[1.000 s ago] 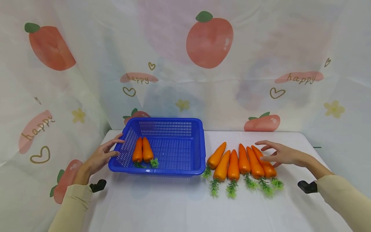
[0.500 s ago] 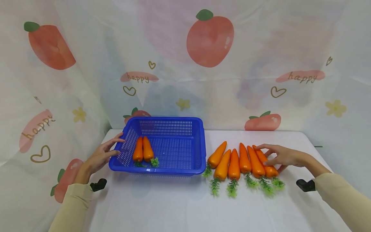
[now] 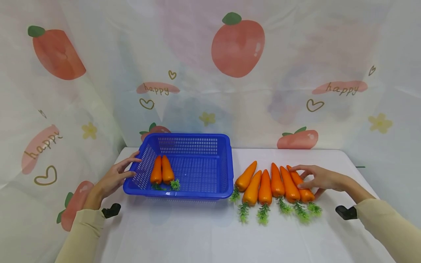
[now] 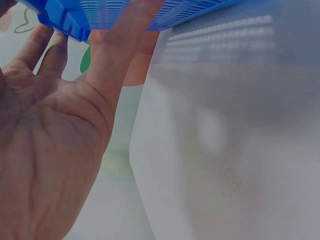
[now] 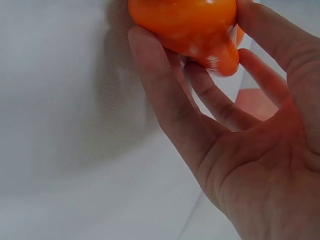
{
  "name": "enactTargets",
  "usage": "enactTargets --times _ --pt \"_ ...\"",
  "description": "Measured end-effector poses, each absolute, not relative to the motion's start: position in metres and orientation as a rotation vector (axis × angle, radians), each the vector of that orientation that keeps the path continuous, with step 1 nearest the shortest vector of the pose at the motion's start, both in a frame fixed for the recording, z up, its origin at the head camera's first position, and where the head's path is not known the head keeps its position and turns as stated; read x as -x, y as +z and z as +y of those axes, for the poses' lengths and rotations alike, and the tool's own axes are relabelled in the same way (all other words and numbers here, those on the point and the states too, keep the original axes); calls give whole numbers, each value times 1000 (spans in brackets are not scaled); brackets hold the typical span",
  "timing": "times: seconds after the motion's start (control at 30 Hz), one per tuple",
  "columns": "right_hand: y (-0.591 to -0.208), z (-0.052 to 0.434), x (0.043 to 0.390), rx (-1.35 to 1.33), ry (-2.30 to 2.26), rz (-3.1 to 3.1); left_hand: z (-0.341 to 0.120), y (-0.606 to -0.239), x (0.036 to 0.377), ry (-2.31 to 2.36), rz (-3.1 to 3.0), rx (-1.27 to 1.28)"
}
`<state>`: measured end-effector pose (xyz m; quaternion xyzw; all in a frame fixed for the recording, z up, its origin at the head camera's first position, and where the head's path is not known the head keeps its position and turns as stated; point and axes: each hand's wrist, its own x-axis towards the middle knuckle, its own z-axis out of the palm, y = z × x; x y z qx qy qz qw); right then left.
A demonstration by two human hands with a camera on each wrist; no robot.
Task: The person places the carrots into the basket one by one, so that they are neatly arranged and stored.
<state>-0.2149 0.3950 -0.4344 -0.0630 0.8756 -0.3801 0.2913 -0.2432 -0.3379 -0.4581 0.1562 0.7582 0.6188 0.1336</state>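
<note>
Fingers and thumb of right hand (image 3: 320,179) now wrapped round rightmost carrot (image 3: 300,183), which a second ago they only hovered over; carrot not lifted, lying in row toward table's right edge. Left hand (image 3: 113,179) unchanged, straight fingers against basket (image 3: 227,171) left wall.

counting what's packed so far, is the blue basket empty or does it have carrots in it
Not empty: the basket holds two carrots side by side at its left end. Five more lie outside on the table.
</note>
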Motion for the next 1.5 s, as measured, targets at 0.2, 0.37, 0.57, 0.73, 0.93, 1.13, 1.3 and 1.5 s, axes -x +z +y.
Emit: enactTargets --times 0.2,0.37,0.57,0.73,0.93,1.13,1.3,1.5 --pt "-434 394 213 161 -1014 2335 -338 -458 243 1808 2183 -456" --pt "-433 393 212 160 -1012 2339 -337 -458 243 1818 2176 -453" --pt "-433 392 212 172 -997 2355 -337 -458 243 1822 2171 -463" --pt "-434 393 211 178 -989 2373 -336 -457 243 1815 2176 -472" --pt "-434 391 211 195 -996 2384 -335 -455 242 1817 2178 -462" --pt "-430 390 210 201 -1001 2367 -334 -455 242 1808 2183 -456" --pt "-421 390 211 236 -1019 2357 -336 -457 242 1804 2185 -455" --pt "-401 392 215 257 -1054 2365 -336 -458 241 1816 2174 -456"
